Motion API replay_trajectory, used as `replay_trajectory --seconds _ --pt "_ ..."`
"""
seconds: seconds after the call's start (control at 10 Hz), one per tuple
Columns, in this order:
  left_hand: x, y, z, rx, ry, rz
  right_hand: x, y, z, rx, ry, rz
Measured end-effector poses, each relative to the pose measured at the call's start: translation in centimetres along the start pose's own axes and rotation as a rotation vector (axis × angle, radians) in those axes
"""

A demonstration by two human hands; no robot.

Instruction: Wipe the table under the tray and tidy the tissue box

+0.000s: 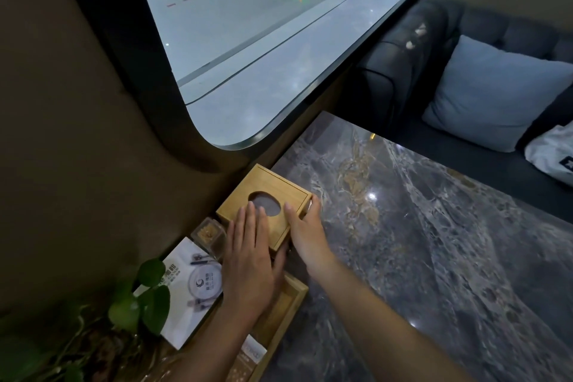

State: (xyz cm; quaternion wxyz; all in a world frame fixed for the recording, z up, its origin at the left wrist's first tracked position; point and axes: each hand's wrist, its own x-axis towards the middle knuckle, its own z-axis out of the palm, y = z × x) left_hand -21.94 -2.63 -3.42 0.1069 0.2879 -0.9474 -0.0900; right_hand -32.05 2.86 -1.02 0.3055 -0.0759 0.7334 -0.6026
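A square wooden tissue box with an oval hole in its lid sits at the far left edge of the grey marble table, against the wall. My left hand lies flat on the lid's near corner, fingers together and reaching the hole. My right hand clasps the box's right side, thumb on top and fingers around the far right corner. A wooden tray lies just nearer than the box, partly hidden under my left forearm. No tissue shows in the hole.
A small clear container and a white printed card stand left of the tray. Green plant leaves fill the lower left. A dark sofa with a pale blue cushion and a white bag lies beyond the table. A large window is above.
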Motion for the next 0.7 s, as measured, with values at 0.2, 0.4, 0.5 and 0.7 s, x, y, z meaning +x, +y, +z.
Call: replay_trajectory --seconds 0.2,0.4,0.5,0.7 --pt "0.6 -0.5 0.0 -0.001 0.029 -0.044 1.1 -0.2 1.2 -0.114 -0.008 -0.007" --pt "0.8 0.2 0.1 0.003 0.018 -0.105 1.7 -0.8 2.6 -0.302 -0.017 0.062" --pt "0.8 0.3 -0.1 0.006 0.018 -0.101 1.5 -1.2 2.0 -0.306 -0.054 0.097" --pt "0.7 0.2 -1.2 -0.034 0.044 -0.094 0.9 -2.4 -0.7 -0.367 -0.064 0.067"
